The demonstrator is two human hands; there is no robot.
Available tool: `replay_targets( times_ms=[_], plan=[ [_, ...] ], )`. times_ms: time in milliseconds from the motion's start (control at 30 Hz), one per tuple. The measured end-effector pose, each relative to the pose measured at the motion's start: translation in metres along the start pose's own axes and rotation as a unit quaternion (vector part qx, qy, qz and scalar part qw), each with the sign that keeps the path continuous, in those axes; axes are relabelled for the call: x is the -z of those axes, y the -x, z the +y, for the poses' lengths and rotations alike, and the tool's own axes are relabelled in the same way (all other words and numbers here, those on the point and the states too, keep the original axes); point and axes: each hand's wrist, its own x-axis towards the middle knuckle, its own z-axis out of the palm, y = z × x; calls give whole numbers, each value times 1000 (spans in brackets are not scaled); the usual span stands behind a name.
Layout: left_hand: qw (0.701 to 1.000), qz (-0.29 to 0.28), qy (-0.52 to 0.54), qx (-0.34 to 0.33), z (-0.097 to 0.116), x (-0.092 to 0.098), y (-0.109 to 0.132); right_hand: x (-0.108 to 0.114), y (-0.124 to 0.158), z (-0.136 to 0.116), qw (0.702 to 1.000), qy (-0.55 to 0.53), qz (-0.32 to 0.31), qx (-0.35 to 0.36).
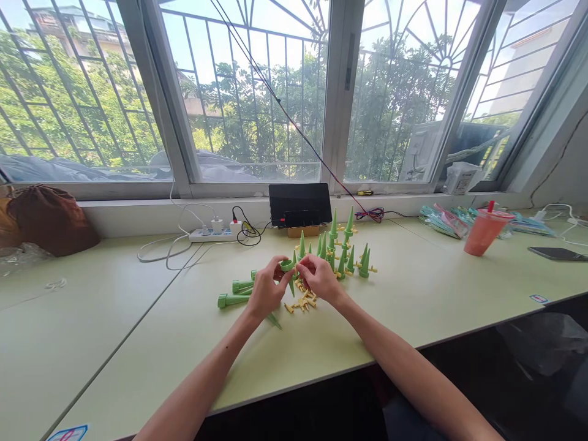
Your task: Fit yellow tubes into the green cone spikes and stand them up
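Observation:
My left hand (266, 288) is closed on a green plastic watering spike (286, 266), its round open cap end up and its tip pointing down. Against the spike's side, my right hand (320, 278) pinches a small yellow valve (297, 268), mostly hidden by the fingers. Below the hands lies a pile of loose yellow valves (304, 301). Left of them several green spikes (235, 299) lie flat, partly behind my left hand. Beyond my right hand, several green spikes with yellow valves in their sides (365, 264) stand upright on their caps.
A dark tablet (299, 202) leans by the window ledge. The power strip (211, 235) and its cables lie at the back left. A red drink cup (487, 231), a phone (558, 253) and plastic packets (441, 222) are on the right. A brown bag (55, 220) sits far left.

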Motion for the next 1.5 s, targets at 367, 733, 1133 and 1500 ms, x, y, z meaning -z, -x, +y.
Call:
replay_targets(
  times_ms=[367,733,1133,1500],
  plan=[
    [1000,-5,4,-11,0,-1,0,1,-1,0,995,99,19,10],
    [999,-9,-30,-43,-2,-1,0,-1,-3,5,991,132,21,28],
    [999,1,-38,-31,-2,0,0,-2,-5,8,993,114,12,33],
    [998,8,-44,-47,0,0,-1,-2,-4,6,994,101,-1,34]
  ],
)
